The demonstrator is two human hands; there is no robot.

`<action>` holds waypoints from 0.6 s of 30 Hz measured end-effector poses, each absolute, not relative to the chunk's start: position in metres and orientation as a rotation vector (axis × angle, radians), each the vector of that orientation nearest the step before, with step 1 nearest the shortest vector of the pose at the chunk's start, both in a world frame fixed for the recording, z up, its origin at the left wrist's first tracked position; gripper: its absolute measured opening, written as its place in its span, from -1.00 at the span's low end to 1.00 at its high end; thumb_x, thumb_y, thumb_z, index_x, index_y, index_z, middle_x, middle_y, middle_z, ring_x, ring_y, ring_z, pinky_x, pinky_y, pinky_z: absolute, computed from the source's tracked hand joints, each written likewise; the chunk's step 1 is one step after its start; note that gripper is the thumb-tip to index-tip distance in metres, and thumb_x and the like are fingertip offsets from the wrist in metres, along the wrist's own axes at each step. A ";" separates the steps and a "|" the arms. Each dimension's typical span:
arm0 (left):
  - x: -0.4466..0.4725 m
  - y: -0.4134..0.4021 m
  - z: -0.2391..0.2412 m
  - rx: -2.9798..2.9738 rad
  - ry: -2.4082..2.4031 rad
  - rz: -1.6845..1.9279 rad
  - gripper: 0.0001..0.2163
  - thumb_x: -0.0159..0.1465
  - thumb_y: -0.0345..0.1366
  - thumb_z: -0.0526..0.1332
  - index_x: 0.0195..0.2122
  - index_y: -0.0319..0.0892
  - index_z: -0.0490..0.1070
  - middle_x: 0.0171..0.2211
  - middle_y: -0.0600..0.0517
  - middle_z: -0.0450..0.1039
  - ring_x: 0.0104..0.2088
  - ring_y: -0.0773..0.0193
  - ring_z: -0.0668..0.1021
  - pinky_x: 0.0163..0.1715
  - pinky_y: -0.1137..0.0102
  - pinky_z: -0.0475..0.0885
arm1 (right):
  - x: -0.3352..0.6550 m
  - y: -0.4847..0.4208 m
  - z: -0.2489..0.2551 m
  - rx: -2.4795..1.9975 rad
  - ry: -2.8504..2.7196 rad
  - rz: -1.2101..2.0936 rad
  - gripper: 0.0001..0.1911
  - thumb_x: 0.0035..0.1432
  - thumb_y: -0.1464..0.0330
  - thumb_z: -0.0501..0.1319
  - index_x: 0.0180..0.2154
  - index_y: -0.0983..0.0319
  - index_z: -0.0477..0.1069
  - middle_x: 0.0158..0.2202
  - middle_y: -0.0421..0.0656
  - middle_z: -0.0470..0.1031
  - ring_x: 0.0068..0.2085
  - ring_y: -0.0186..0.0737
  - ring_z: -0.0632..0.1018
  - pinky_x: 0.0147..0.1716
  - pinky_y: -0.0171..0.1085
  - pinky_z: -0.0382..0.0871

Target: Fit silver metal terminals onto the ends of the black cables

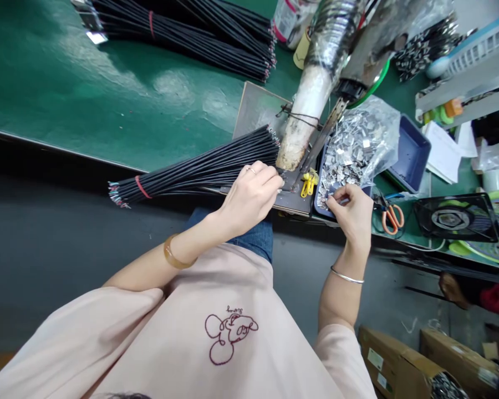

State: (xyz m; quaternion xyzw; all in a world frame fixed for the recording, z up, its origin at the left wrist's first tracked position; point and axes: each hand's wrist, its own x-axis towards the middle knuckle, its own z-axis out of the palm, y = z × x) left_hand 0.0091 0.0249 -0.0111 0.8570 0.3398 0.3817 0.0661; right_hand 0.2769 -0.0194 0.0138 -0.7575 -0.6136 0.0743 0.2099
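Observation:
My left hand (251, 194) is closed at the fingertips on the end of a black cable, beside the white-wrapped pipe's mouth; the fingers cover most of that end. A bundle of black cables (208, 163), tied with a red band, lies behind and to the left of this hand, stripped ends showing. At the near edge of a blue bin (319, 204), my right hand (352, 208) holds thumb and forefinger pinched together. Small silver metal pieces (345, 152) fill the bin, partly in a clear plastic bag. Whatever sits in the right pinch is too small to make out.
The wrapped pipe (305, 111) slants down over a metal plate (260, 102). Yellow cutters (309, 184) lie between my hands. To the right are orange-handled pliers (393, 218), an empty-looking blue tray (411, 155) and a black fan (455, 218). More cable bundles (183, 33) lie at the back.

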 end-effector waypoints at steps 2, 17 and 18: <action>0.008 0.018 -0.007 2.551 0.951 1.198 -0.85 0.36 -0.42 0.14 -0.34 -0.24 0.46 -0.38 -0.05 0.51 -0.30 0.14 0.49 -0.25 0.28 0.39 | 0.276 -0.020 0.014 -2.114 -1.687 0.127 -0.89 -0.01 0.42 0.23 -0.52 0.19 0.32 -0.50 -0.30 0.37 -0.44 -0.33 0.40 -0.32 -0.26 0.27; 0.010 0.013 0.010 1.291 0.751 0.758 -0.93 0.19 -0.41 0.20 -0.39 -0.27 0.48 -0.56 0.06 0.49 -0.53 0.41 0.48 -0.45 0.51 0.38 | 0.206 -0.043 0.014 -1.678 -1.245 -0.139 -0.87 0.20 0.31 0.31 -0.38 0.18 0.43 -0.29 -0.16 0.55 -0.24 -0.22 0.63 -0.29 -0.22 0.56; 0.010 0.014 0.011 1.286 0.762 0.757 -0.92 0.19 -0.40 0.22 -0.42 -0.27 0.48 -0.58 0.06 0.47 -0.54 0.42 0.46 -0.47 0.51 0.36 | 0.203 -0.045 0.012 -1.653 -1.219 -0.063 -0.88 0.21 0.31 0.31 -0.36 0.19 0.44 -0.27 -0.15 0.56 -0.23 -0.22 0.64 -0.28 -0.22 0.57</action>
